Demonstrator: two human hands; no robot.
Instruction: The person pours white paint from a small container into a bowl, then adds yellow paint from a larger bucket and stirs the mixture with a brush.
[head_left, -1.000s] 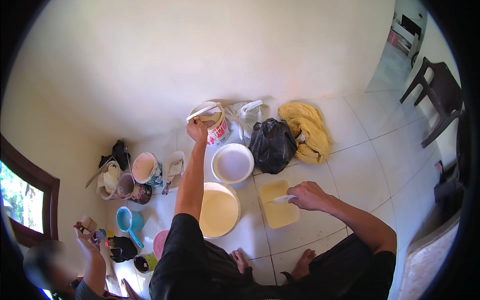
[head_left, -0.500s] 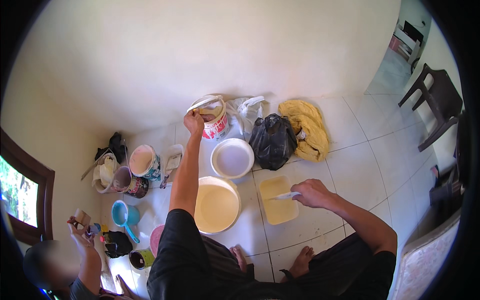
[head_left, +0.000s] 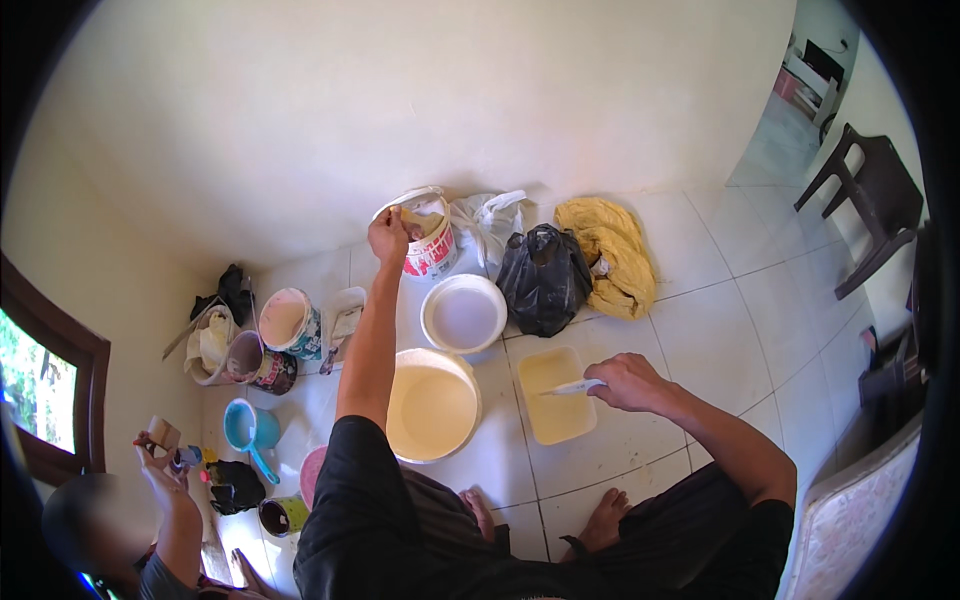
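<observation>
My right hand (head_left: 628, 383) is closed around a slim white-handled tool (head_left: 570, 388). Its far end points left over a rectangular tub (head_left: 557, 430) with a pale yellow inside; the tool's exact kind does not show. My left arm reaches far forward, and the left hand (head_left: 388, 237) appears in front of a white bucket with red markings (head_left: 432, 262). Its fingers are closed, but what they hold is hidden. Tan material (head_left: 428, 222) shows in the bucket's mouth. Between my arms stand a large cream basin (head_left: 476, 408) and a smaller white basin (head_left: 426, 318).
A black plastic bag (head_left: 545, 280) and yellow sacking (head_left: 615, 265) lie by the wall. Several paint buckets (head_left: 305, 345) and a blue dipper (head_left: 262, 432) stand left. Another person's raised hand (head_left: 160, 470) holds a small block. A dark chair (head_left: 885, 190) stands right.
Both hands have barely moved: the right hand and its tool shift very slightly, and the left fingers turn a little at the bucket. The view has shifted slightly.
</observation>
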